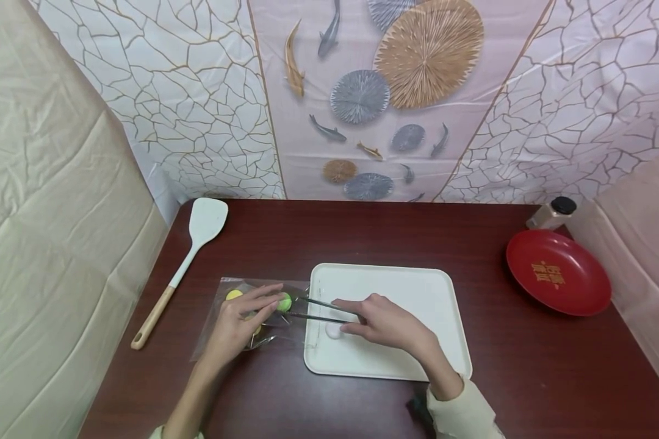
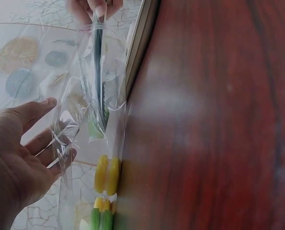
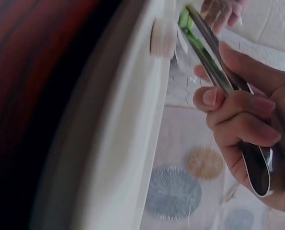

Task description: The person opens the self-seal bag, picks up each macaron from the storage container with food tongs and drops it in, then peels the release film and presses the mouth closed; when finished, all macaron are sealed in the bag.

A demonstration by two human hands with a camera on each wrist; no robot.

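Note:
My right hand (image 1: pixel 384 320) grips metal tongs (image 3: pixel 256 167), reaching left across the white tray (image 1: pixel 406 283). Their tips are inside a clear plastic bag (image 1: pixel 211 332), at a green macaron (image 1: pixel 285 302). In the left wrist view the tong arms lie on both sides of this macaron, behind shiny film. My left hand (image 1: pixel 233 326) is over the bag, its thumb and fingers spread apart against the film. Yellow macarons (image 2: pixel 107 175) and a green-and-yellow one (image 2: pixel 102 213) lie deeper in the bag. On the tray's left part sits a pale pink macaron (image 1: pixel 334 331), below the tongs.
A white spatula (image 1: pixel 205 219) with a wooden handle lies at the left. At the far right are a red plate (image 1: pixel 576 274) with gold lettering and a black-capped jar (image 1: pixel 549 214). Fabric walls (image 1: pixel 198 110) stand along the table's back and sides.

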